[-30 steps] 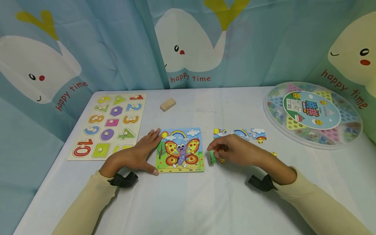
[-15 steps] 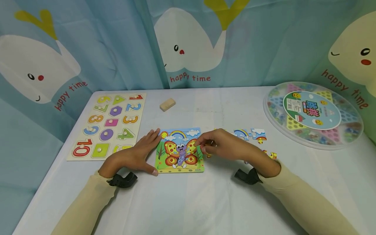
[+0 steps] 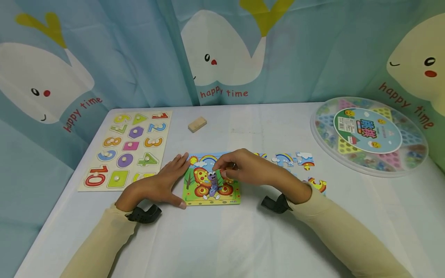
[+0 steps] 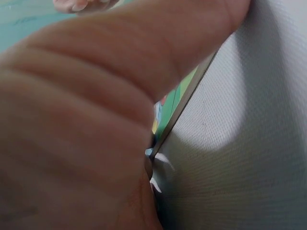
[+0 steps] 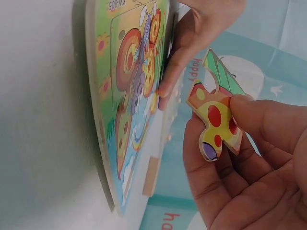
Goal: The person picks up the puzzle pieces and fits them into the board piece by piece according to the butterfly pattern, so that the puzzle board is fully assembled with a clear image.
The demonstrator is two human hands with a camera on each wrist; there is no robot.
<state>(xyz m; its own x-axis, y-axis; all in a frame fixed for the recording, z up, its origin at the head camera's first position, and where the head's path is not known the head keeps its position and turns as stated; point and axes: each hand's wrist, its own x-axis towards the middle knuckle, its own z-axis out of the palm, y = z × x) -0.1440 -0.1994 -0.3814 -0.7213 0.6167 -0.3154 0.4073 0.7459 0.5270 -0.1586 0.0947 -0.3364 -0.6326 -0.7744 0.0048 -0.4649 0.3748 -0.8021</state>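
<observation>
My right hand (image 3: 248, 168) pinches a jigsaw piece (image 5: 218, 117) between thumb and fingers. In the right wrist view it shows green leaf, yellow and orange with red dots, and a purple tip. The hand is over the upper right of the butterfly puzzle board (image 3: 194, 195), hiding part of the picture. At the board's left edge lies my left hand (image 3: 158, 187), fingers stretched out flat and thumb by the lower left corner. The left wrist view is mostly filled by that hand, with a sliver of the board's edge beyond.
Several loose jigsaw pieces (image 3: 306, 159) lie right of the board, some hidden by the right arm. A number-and-shape peg board (image 3: 158, 150) is at the left, a small wooden block (image 3: 197, 124) behind. A round marble-game case (image 3: 370, 162) stands at the back right.
My right hand has carried the jigsaw piece leftward from the table beside the board to above the butterfly picture. The left hand has stayed at the board's left edge.
</observation>
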